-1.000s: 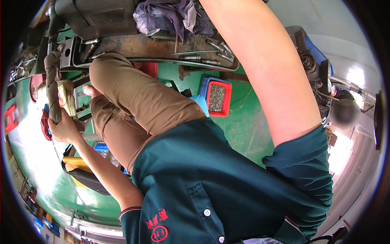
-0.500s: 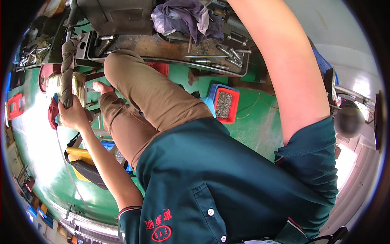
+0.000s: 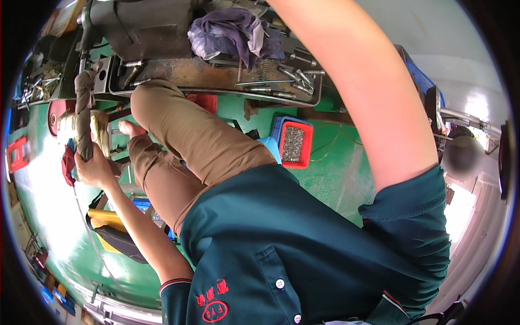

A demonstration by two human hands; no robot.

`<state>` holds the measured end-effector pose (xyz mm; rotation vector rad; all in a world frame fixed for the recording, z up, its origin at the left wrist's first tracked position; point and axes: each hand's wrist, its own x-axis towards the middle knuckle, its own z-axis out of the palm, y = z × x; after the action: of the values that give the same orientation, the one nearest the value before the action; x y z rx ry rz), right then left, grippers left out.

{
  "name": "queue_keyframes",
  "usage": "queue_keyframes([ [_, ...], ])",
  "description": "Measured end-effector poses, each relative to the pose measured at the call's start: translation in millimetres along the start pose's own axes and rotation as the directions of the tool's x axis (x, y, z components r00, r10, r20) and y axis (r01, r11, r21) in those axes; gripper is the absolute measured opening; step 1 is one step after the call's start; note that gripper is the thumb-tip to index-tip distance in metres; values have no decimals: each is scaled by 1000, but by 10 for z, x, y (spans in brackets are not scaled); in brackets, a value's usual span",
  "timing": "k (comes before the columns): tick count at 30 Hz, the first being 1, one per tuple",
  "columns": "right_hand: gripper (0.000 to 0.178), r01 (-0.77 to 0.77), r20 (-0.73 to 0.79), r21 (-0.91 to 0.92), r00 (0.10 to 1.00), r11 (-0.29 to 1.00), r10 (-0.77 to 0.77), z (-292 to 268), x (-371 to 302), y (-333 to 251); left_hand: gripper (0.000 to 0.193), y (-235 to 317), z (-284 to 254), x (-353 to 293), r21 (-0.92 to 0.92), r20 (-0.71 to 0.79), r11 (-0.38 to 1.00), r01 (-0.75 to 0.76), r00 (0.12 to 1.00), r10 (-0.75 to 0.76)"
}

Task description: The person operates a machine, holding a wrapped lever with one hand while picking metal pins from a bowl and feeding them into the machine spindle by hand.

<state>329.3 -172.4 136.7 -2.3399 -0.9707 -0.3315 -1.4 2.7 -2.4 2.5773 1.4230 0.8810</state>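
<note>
My left hand (image 3: 95, 169) is closed round the lower end of a cloth-wrapped lever handle (image 3: 83, 122), which rises toward the machine at the upper left. My right forearm crosses the upper right, and the right hand itself lies beyond the top edge, out of sight. Below that arm's side of the bench, a metal tray (image 3: 179, 70) holds several steel tool parts (image 3: 298, 78), a thin rod (image 3: 264, 82) and a spring (image 3: 264, 70). A crumpled purple-grey cloth (image 3: 230, 35) lies at the tray's far side.
On the green floor stands a red bin (image 3: 295, 143) of small metal pieces, inside a blue crate. A yellow and black object (image 3: 116, 230) is beside my left forearm. A red stool (image 3: 18, 153) stands at far left. My knees are under the tray's front edge.
The view has shifted slightly, so the bench and bin appear a little lower and farther left. My left hand keeps its grip on the wrapped handle.
</note>
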Motion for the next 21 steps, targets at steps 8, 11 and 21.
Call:
queue_keyframes([
  [8, 14, -5, -132, 136, 991, 991, 23, -3, -11, 35, 32, 34, 1, -6, -15, 6, 1000, -9, 1000, 10],
  [11, 14, 11, -150, 165, 989, 986, 14, 4, -26, 23, 31, 57, -21, -7, 0, -5, 1000, -24, 1000, 24],
  [21, 13, -42, -162, 249, 983, 968, 84, -75, -66, -20, 35, 63, -35, 0, 29, -26, 998, -54, 998, 55],
])
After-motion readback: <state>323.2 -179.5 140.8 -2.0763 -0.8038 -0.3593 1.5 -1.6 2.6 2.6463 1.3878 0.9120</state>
